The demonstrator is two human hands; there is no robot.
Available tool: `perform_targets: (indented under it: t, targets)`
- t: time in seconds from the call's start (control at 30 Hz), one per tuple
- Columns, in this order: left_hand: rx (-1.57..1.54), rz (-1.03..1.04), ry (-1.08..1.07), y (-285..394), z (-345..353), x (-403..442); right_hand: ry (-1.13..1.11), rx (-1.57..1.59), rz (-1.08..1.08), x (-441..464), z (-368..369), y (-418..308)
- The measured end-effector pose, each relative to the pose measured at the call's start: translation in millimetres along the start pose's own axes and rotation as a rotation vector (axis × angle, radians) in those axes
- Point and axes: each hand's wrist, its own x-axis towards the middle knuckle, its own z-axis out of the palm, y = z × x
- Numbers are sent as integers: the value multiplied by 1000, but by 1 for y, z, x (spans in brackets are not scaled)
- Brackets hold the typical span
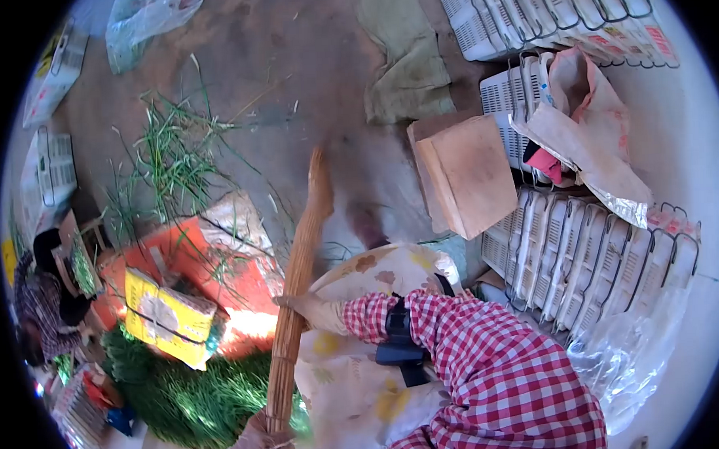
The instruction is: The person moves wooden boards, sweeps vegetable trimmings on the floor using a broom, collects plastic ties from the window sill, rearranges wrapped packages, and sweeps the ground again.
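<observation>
A long brown broom-like bundle of stalks (288, 338) slants from the bottom edge up to the middle of the view. My right hand (315, 311), in a pale glove, grips it partway along, below a red-and-white checked sleeve. Near the bottom edge my left hand (260, 443), also gloved, is closed around its lower part. A floral apron (357, 375) lies just right of the bundle. Dark straps circle my right forearm.
Loose green stalks (175, 156) are scattered on the floor. A green heap (191, 400) lies by a yellow package (169, 318) on an orange sheet (186, 254). Stacked white crates (590, 256) and a cardboard box (472, 173) stand right. Another person (41, 303) is far left.
</observation>
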Motion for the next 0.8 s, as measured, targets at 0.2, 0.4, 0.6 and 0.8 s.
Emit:
perform_targets:
  t: [0.2,0.4,0.6,0.8]
  targets:
    - [201,-166,-47,23,-42,-22,-153,104,-23,9,21,9]
    - [479,-326,-50,58,-71,-32,-59,613,-79,23,55,72]
    - [762,-412,-180,70,-53,-4,32,832,-122,11,11,122]
    - [1155,-237,-452,71,24,125,107,989,-546,16,-133,163]
